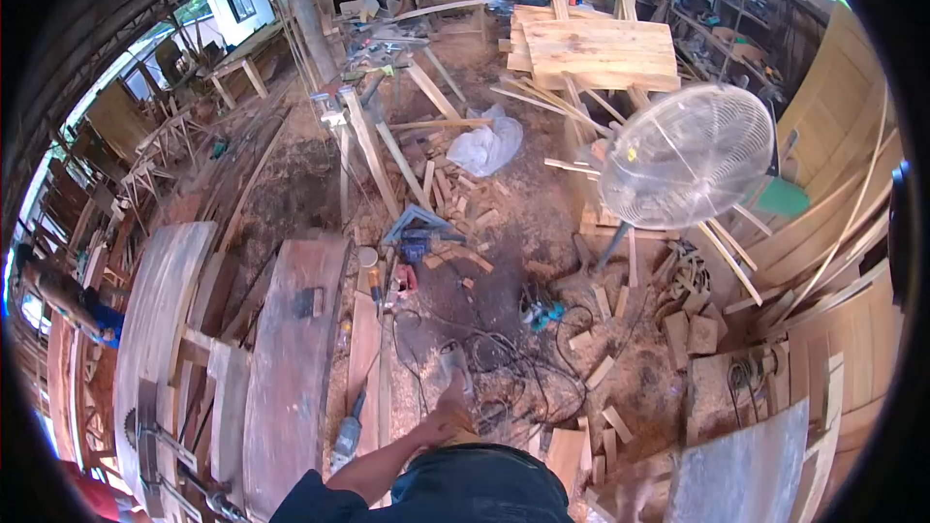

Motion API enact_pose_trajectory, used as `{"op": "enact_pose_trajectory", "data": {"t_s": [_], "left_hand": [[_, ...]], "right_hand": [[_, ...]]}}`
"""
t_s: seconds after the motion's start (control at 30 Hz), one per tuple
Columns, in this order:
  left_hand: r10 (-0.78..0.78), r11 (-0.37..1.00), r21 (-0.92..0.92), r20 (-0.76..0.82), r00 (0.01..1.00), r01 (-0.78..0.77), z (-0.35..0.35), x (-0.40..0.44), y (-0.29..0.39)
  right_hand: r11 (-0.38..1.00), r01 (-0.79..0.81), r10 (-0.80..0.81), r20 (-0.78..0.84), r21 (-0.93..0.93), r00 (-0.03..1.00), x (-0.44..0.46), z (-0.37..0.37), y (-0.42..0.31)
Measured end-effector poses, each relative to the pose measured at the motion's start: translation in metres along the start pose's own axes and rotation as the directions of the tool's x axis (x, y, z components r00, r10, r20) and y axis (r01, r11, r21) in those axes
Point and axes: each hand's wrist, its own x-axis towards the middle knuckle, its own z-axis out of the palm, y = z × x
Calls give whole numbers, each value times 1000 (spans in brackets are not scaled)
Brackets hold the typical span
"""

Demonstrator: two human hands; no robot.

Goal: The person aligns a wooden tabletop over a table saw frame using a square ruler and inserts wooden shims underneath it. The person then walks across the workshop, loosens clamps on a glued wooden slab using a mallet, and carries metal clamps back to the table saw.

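My left forearm reaches in from the bottom edge, and my left hand (444, 423) is beside my leg, near the hem of my shorts; its fingers cannot be made out. A blurred, skin-toned shape low on the right appears to be my right hand (635, 492), over wood scraps, its fingers smeared. My foot (452, 360) stands on the dusty floor among black cables (504, 353). To the left lie a grey power tool (346, 438) on a narrow board and a wide plank (291, 358) with a dark block (309, 302) on it.
A large fan (690, 155) stands ahead on the right, near stacked panels (601, 50). Offcuts, a blue tool (415, 246), a teal tool (542, 315) and a plastic bag (485, 142) lie on the floor. Another person (66, 295) is at far left; a red sleeve (87, 492) shows lower left.
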Motion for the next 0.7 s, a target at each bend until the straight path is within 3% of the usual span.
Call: {"op": "enact_pose_trajectory", "data": {"t_s": [0.03, 0.07, 0.1, 0.13, 0.17, 0.23, 0.33, 0.37, 0.4, 0.43, 0.5, 0.53, 0.6, 0.63, 0.67, 0.7], "left_hand": [[154, 986, -50, -33, 987, -156, -11, 14, 2], [309, 945, -93, -75, 948, -315, -29, 36, 2], [262, 956, -116, -74, 962, -270, -50, 61, 1], [216, 965, -139, -60, 975, -222, -72, 84, 1], [168, 972, -162, -42, 985, -173, -94, 108, -1], [69, 996, -56, 68, 995, -65, -139, 154, -19], [-39, 995, -91, 125, 991, 51, -233, 205, -27], [-98, 969, -203, 194, 976, 138, -242, 234, -51], [-146, 928, -295, 280, 949, 230, -256, 259, -61], [-146, 976, -119, 280, 949, 185, -280, 273, -52], [-120, 976, 206, 270, 955, 64, -320, 298, -23], [-105, 993, -24, 303, 947, 118, -336, 307, -17], [-73, 991, 124, 165, 984, 53, -339, 361, -46], [-42, 980, 196, 89, 995, 24, -341, 382, -50], [-2, 991, 130, 79, 997, -9, -348, 386, -37], [36, 997, 65, 66, 997, -40, -356, 382, -12]], "right_hand": [[958, 186, -141, 206, -220, 968, 2, 21, -49], [990, 108, -133, 378, 87, 916, 18, 27, -110], [945, 193, -293, 422, 265, 858, 20, 36, -162], [769, -21, -455, 570, 639, 684, 47, 124, -134], [757, -362, -351, 805, 545, 478, 52, 105, -188], [815, -114, -372, 663, 569, 649, 66, 119, -243], [764, -85, -293, 461, 640, 838, 106, 131, -288], [778, -144, -159, 412, 612, 897, 123, 144, -278], [650, -255, -66, 387, 716, 920, 132, 150, -280], [603, -356, 2, 445, 714, 896, 135, 110, -316], [759, -327, 90, 407, 563, 909, 137, 115, -309], [719, -411, 171, 431, 560, 886, 132, 123, -308], [597, -505, 234, 467, 623, 853, 116, 124, -323], [793, -348, 116, 437, 500, 892, 108, 142, -310], [924, -150, -4, 399, 352, 917, 100, 168, -285], [921, -272, 105, 495, 279, 863, 94, 176, -285]]}}
